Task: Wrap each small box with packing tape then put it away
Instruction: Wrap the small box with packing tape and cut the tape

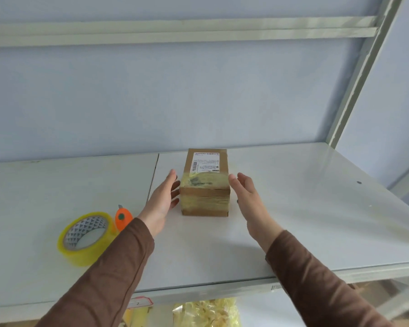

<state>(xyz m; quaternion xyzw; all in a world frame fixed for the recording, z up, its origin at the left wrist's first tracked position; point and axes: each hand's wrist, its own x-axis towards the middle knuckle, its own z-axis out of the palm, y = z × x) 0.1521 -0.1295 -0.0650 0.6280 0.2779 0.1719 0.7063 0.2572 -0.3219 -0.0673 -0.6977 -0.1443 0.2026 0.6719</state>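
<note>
One pale shelf board (pixel 293 208) fills the lower view from the head camera and serves as my surface, with a blue wall behind it. Near its middle stands a small cardboard box (pixel 206 182), a printed label on top and a band of yellowish tape already wound around its near end. My left hand (pixel 162 201) sits just beside the box's left side, its fingers (pixel 172 178) straight and relaxed, perhaps brushing the cardboard; I cannot tell for sure. My right hand (pixel 248 197) hovers near the right side, fingers open, holding nothing. A yellow tape roll (pixel 85 237) lies at the left, with a small orange cutter (pixel 122 218) just behind it. I judge the wrapping done on this box; putting it away remains.
</note>
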